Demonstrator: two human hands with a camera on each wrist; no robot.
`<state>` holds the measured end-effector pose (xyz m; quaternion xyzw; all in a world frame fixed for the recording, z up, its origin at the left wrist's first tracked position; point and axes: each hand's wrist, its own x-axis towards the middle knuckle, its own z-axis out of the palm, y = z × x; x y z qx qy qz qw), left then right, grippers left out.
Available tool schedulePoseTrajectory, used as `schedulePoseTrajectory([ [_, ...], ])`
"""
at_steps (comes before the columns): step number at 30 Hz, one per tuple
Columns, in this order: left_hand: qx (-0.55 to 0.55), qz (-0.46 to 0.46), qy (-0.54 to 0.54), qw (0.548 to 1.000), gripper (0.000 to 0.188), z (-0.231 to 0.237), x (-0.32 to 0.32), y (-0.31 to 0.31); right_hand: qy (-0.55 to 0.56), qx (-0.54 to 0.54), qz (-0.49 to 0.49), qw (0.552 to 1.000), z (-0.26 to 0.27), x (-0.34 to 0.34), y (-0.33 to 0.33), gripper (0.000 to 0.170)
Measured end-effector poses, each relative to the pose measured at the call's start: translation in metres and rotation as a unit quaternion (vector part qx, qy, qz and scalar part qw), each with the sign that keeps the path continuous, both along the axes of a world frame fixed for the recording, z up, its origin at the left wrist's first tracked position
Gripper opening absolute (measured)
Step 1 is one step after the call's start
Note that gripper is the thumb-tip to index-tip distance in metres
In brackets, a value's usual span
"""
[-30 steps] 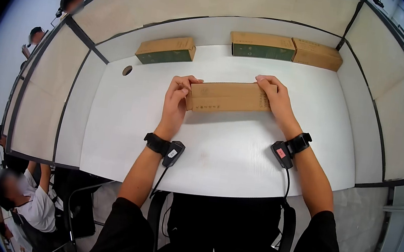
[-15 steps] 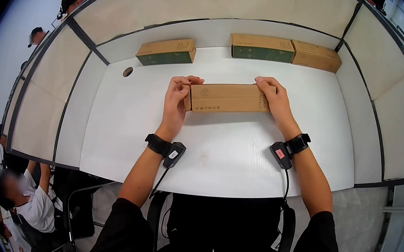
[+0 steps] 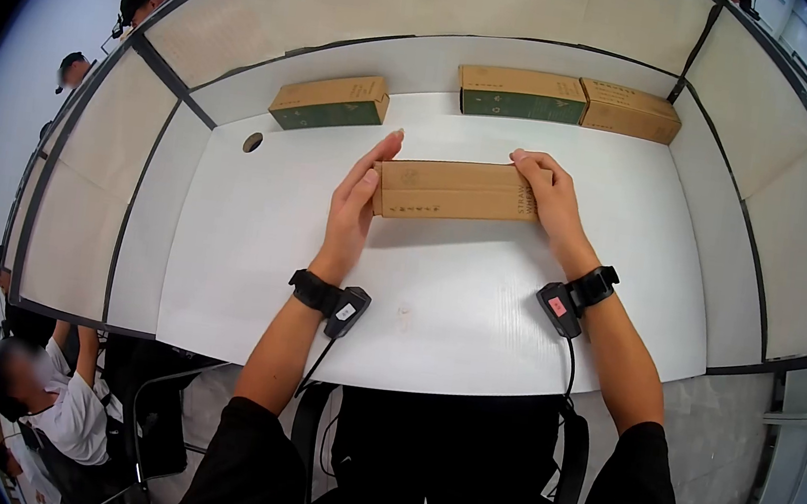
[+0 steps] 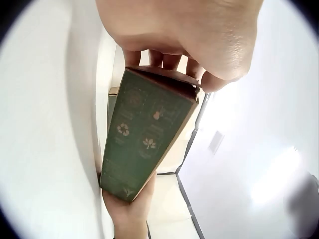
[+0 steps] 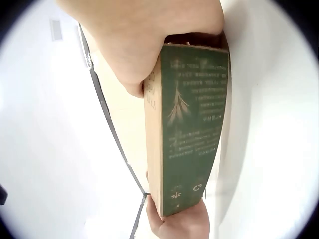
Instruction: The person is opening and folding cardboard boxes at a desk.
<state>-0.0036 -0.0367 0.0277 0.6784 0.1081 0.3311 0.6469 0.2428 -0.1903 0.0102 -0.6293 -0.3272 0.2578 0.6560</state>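
Person in white sits far left, outside left panel. Next, round hole in white desk, then back-left box, tan top, green side. Left hand: fingers straight, against left end of tan-and-green carton. Carton is between the 2 hands, mid desk; cannot tell if it touches the surface. Behind it, middle box by back panel. Right hand grips carton's right end, covering part. Far right: tan box, touching middle box, blocked in beside right panel.
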Motion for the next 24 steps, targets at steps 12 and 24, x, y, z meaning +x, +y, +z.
schedulePoseTrajectory([
  [12, 0.023, 0.148, 0.096, 0.984, 0.08, -0.02, 0.013, -0.007, -0.05, 0.015, 0.01, 0.999, -0.008, -0.023, 0.004, 0.06],
  [24, -0.007, 0.341, 0.039, 0.939, 0.045, -0.02, 0.005, 0.001, -0.189, -0.061, -0.085, 0.976, -0.004, -0.017, -0.003, 0.069],
])
